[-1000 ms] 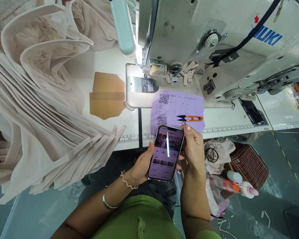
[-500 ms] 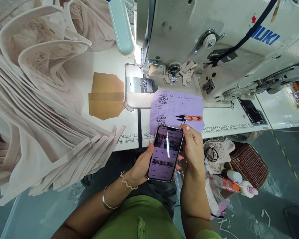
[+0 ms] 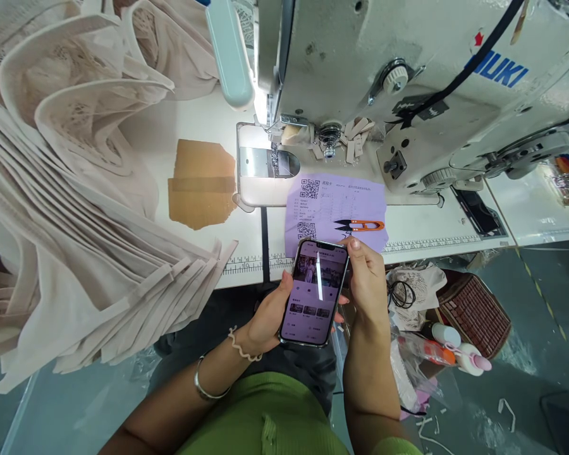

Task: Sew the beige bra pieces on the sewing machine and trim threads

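A phone (image 3: 313, 294) with a lit screen is held upright in front of the table edge. My left hand (image 3: 269, 316) grips its left side, thumb along the edge and fingers behind it. My right hand (image 3: 367, 278) holds the top right corner between thumb and fingers. Just beyond the phone lies a purple printed sheet (image 3: 334, 196), with orange-handled thread snips (image 3: 363, 225) on top of it. A brown cardboard piece (image 3: 201, 184) rests on the table left of the needle plate.
A sewing machine (image 3: 341, 76) spans the back. Pale garments (image 3: 99, 221) are heaped at the left, overhanging the table edge (image 3: 241, 268). Below right are a woven basket (image 3: 477, 313) and bottles (image 3: 469, 359). Another phone-like dark object (image 3: 478, 212) lies at the table's right.
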